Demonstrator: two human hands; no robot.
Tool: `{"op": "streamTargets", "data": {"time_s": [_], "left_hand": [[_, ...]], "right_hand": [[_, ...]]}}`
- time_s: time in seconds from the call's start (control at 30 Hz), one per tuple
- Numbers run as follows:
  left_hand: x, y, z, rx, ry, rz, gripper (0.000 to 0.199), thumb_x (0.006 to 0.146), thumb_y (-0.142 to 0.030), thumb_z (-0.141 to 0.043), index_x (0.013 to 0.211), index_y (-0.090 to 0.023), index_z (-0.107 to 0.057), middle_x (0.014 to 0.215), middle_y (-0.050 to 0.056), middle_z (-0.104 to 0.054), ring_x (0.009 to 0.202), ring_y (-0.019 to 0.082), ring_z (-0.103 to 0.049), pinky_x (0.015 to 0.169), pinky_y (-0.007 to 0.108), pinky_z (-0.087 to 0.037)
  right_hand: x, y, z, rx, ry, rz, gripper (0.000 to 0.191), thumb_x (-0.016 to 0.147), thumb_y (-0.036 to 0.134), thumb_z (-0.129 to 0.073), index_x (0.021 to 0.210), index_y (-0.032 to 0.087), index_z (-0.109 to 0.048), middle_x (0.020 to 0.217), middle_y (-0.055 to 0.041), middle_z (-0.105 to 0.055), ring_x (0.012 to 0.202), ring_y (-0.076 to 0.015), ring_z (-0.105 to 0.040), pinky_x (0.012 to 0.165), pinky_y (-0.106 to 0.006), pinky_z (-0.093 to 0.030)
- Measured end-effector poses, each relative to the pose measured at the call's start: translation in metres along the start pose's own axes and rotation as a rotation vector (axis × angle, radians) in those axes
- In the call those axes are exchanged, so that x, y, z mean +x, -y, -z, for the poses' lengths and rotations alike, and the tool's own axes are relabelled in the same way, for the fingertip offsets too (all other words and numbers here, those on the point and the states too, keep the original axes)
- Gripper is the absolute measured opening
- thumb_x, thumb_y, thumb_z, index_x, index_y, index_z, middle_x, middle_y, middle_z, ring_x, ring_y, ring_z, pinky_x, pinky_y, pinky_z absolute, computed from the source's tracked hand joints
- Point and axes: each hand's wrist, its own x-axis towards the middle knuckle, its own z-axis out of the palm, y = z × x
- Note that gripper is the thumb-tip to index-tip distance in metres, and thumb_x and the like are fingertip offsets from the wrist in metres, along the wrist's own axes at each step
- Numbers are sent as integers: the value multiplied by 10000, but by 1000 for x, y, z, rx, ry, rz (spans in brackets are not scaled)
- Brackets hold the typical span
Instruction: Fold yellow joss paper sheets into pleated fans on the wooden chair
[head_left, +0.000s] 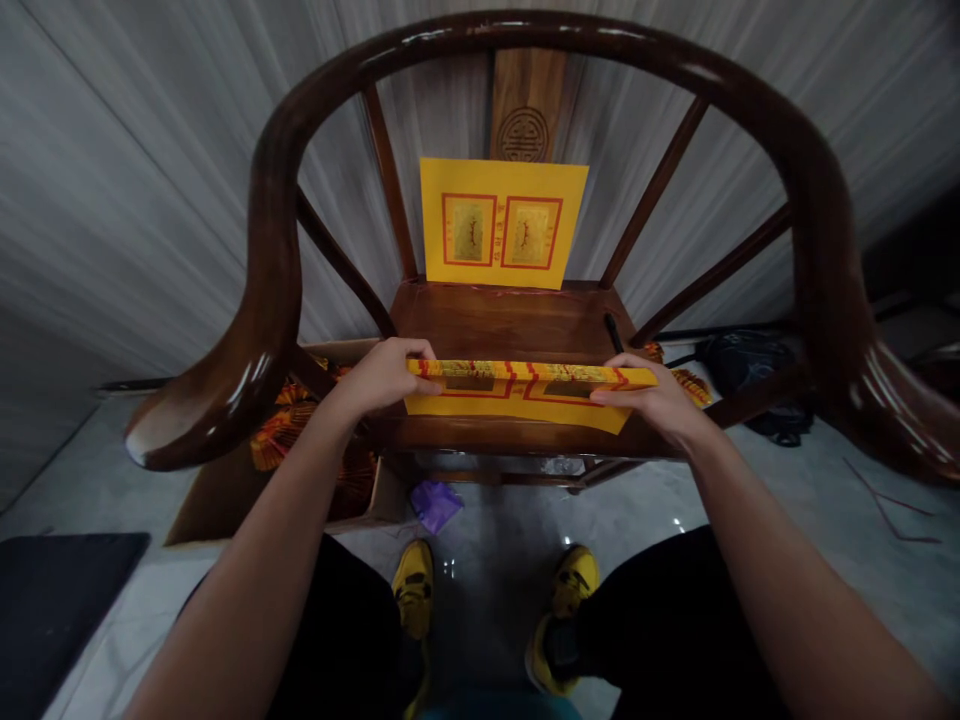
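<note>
My left hand [382, 378] and right hand [649, 395] are both gripping the ends of a red-bordered yellow paper sheet [525, 395], bent over the front seat of a dark wooden armchair [270, 250] (super glossy finish), with a second sheet [501, 222] propped upright against the backrest.

The joss paper [503, 222] is yellow with red-framed gold panels.

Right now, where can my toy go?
Bare wood shows on the chair seat between the standing yellow paper and the paper in the left hand and right hand. Floor lies beside the purple bag. Gold paper crowds the cardboard box.
</note>
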Motion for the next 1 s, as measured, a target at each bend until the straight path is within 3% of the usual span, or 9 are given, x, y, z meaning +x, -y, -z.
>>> {"op": "streamTargets", "data": {"time_s": [0.13, 0.3, 0.4, 0.57, 0.63, 0.7, 0.8, 0.87, 1.0], "left_hand": [[0, -3, -1, -68, 2, 0, 353, 614, -438, -859, 763, -189, -659, 703, -52, -563, 687, 145, -505, 659, 252, -370], [1, -5, -3, -176, -43, 71, 354, 575, -399, -884, 800, -188, -711, 741, -40, -602, 724, 158, -533, 689, 269, -385], [4, -3, -3, -173, -142, 58, 297, 599, -352, -876, 783, -182, -717, 771, -20, -643, 764, 178, -568, 721, 290, -401], [1, 1, -11, -16, -393, -202, 48, 732, -144, -674, 760, -184, -676, 862, 12, -662, 857, 192, -615, 814, 303, -435], [-7, 5, -23, 92, -457, -186, 170, 727, -50, -559, 758, -197, -639, 861, 15, -642, 858, 193, -618, 806, 304, -433], [-19, 11, -39, 225, -465, -133, 250, 716, 1, -487, 776, -212, -604, 880, 23, -641, 864, 206, -620, 793, 319, -429], [-37, 22, -64, 422, -367, -112, 280, 720, 22, -472, 801, -230, -563, 920, 37, -666, 888, 236, -627, 825, 366, -428], [-46, 27, -76, 525, -290, -104, 278, 744, 17, -485, 823, -238, -558, 946, 52, -678, 925, 259, -632, 842, 391, -434], [-50, 26, -80, 683, -190, -138, 305, 783, 15, -487, 912, -241, -591, 1056, 88, -679, 1033, 296, -628, 864, 425, -459]], "right_hand": [[2, 0, -14, 132, -23, 20, 505, 537, 406, -996, 804, 196, -622, 796, 41, -642, 709, -143, -622, 647, -259, -466], [8, 6, -13, 176, -39, 35, 503, 530, 391, -995, 802, 210, -612, 866, 26, -665, 738, -160, -653, 676, -287, -515], [15, 10, -9, 7, -132, 217, 410, 579, 400, -973, 773, 215, -663, 887, -4, -686, 810, -193, -654, 748, -329, -528], [11, 14, -11, -269, -319, 556, 155, 794, 300, -806, 764, 230, -670, 880, -43, -703, 856, -234, -652, 840, -395, -507], [5, 10, -12, -499, -249, 605, 103, 866, 240, -680, 772, 234, -638, 873, -46, -680, 886, -240, -631, 876, -399, -483], [0, 2, -13, -678, -78, 584, 103, 873, 186, -596, 783, 234, -607, 870, -45, -649, 907, -239, -613, 877, -379, -468], [-1, -13, -10, -741, 150, 497, 118, 807, 119, -551, 798, 222, -607, 907, -46, -643, 917, -224, -628, 854, -338, -471], [1, -19, -6, -758, 235, 453, 194, 767, 79, -519, 827, 214, -645, 943, -50, -666, 952, -221, -647, 877, -328, -476], [1, -14, 0, -896, 335, 392, 375, 707, 26, -498, 957, 206, -711, 1046, -55, -708, 1010, -221, -662, 927, -324, -481]]}}
